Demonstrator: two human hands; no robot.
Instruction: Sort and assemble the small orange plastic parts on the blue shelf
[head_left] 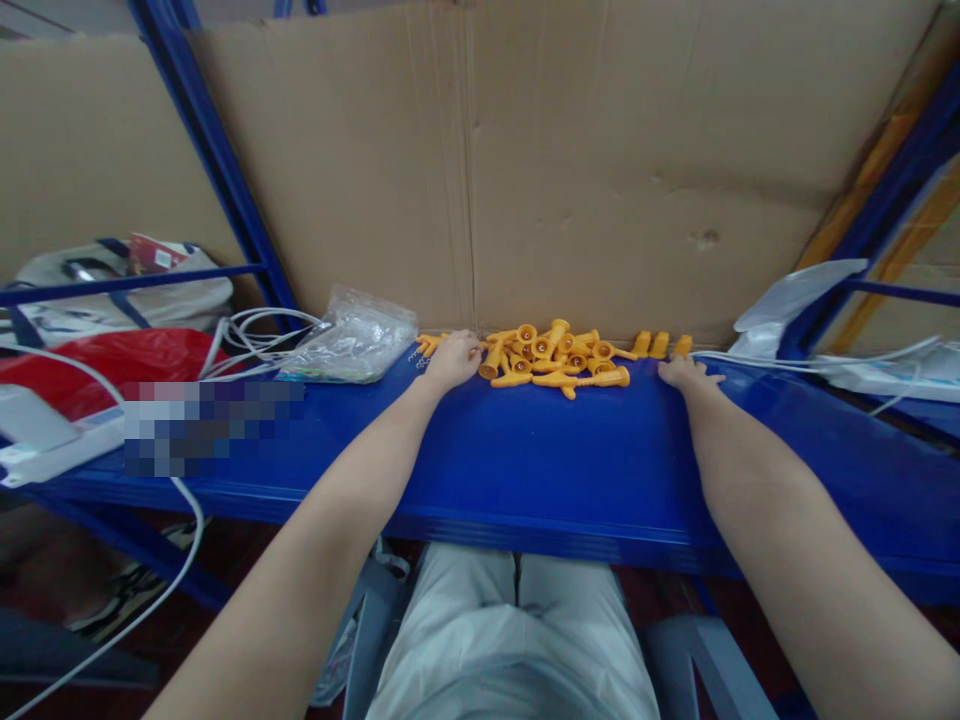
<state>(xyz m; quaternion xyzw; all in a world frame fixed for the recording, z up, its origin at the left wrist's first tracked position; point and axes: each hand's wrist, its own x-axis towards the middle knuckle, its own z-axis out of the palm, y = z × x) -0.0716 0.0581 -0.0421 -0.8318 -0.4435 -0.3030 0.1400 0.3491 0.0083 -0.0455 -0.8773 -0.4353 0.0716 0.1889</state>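
Observation:
A heap of yellow plastic parts (pixel 555 345), some horn-shaped with round hollow ends, lies at the back of the blue table. My left hand (pixel 452 362) is at the heap's left end, fingers curled; whatever they grip there is hidden. Left of that hand are a yellow branched part (pixel 429 344) and thin dark coiled bits (pixel 420 358). Two small yellow blocks (pixel 651 345) stand in a row right of the heap. At the row's right end, my right hand (pixel 686 371) has thumb and finger around a similar yellow block (pixel 682 345), its other fingers spread.
A cardboard wall (pixel 585 180) closes off the back of the blue table (pixel 547 460). Clear plastic bags (pixel 360 335) and white cables (pixel 255 330) lie left. On the right are a white plastic wrapper (pixel 787 300) and more cable. Blue frame posts (pixel 217 150) flank the space.

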